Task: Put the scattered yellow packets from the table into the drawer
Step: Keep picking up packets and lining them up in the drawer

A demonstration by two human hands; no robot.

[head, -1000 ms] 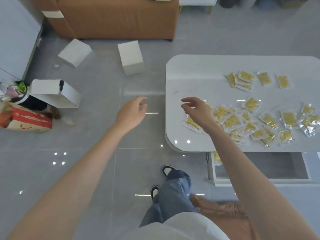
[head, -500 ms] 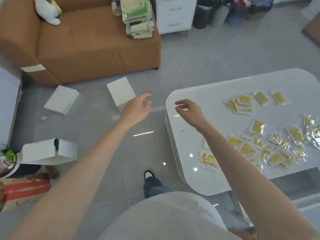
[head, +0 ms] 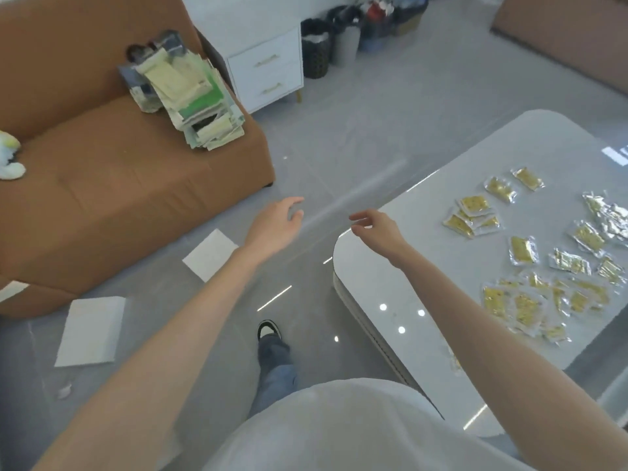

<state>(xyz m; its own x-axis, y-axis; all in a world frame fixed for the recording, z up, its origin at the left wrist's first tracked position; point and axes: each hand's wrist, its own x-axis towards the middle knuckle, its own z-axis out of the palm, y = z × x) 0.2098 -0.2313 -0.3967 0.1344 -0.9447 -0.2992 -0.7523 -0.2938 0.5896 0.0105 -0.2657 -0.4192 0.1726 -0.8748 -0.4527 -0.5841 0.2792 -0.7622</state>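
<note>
Several yellow packets (head: pixel 523 249) in clear wrappers lie scattered over the right part of the white glossy table (head: pixel 424 266). My right hand (head: pixel 377 231) hovers over the table's left rounded corner with loosely curled fingers and holds nothing. My left hand (head: pixel 275 226) hangs over the grey floor left of the table, fingers relaxed and empty. Both hands are well left of the packets. The table's drawer is out of view.
A brown sofa (head: pixel 112 185) with a stack of papers (head: pixel 190 93) stands at the left. White boxes (head: pixel 90 329) lie on the floor. A white two-drawer cabinet (head: pixel 266 71) and bins (head: pixel 316 47) stand at the back. My foot (head: pixel 269 329) is beside the table.
The view has swung up and to the left, so the open drawer under the table dropped out of sight. Both hands stay raised and empty, now further from the packets.
</note>
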